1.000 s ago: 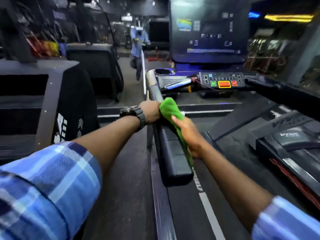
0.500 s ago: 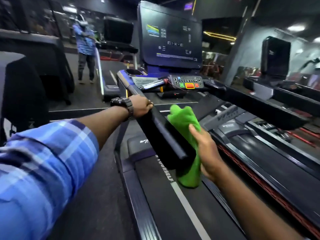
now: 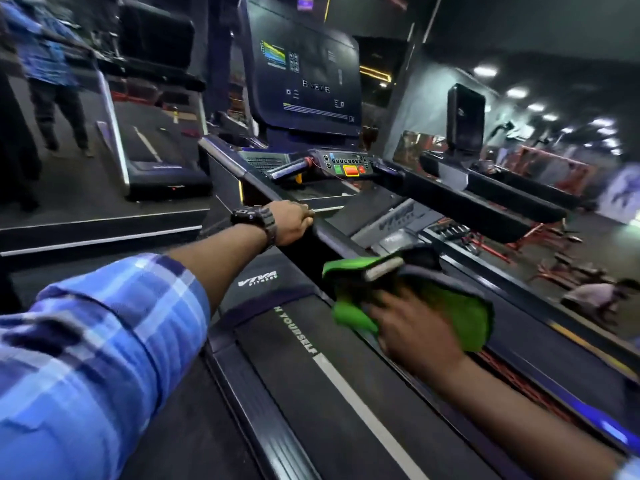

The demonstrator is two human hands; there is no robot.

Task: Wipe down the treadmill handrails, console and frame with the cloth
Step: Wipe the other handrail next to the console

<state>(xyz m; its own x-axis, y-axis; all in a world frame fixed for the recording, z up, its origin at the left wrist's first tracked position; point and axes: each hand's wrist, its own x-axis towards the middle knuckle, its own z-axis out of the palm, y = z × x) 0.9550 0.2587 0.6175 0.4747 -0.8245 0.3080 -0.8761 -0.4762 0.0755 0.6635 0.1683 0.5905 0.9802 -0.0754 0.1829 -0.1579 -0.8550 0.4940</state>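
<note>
My left hand [image 3: 292, 221] gripped the left handrail [image 3: 332, 237] of the treadmill, fingers curled over its top edge, a dark watch [image 3: 254, 218] on the wrist and the blue plaid sleeve [image 3: 104, 358] pushed up my forearm. My right hand [image 3: 412, 337] held the green cloth [image 3: 474, 317] against the near end of that same handrail, the cloth wrapped over and under the rail's blunt tip (the picture was smeared there, so I could not tell exactly how my fingers lay, only that they closed on the cloth). Part of the cloth folded over the top of the rail end and part hung below my palm.

Beyond my left hand the rail ran up to the console [image 3: 304, 81], a tall dark screen with faint readouts. Below the screen sat a button panel [image 3: 348, 166] with a green key, an orange key and a red one. The right handrail [image 3: 485, 202] stretched back on the far side of the belt [image 3: 311, 393], which carried a white stripe and white lettering. The motor cover [image 3: 258, 278] under my left forearm showed a white logo. To the left stood another treadmill [image 3: 152, 161], and a blurred person [image 3: 48, 74] in a blue shirt stood beside it.
</note>
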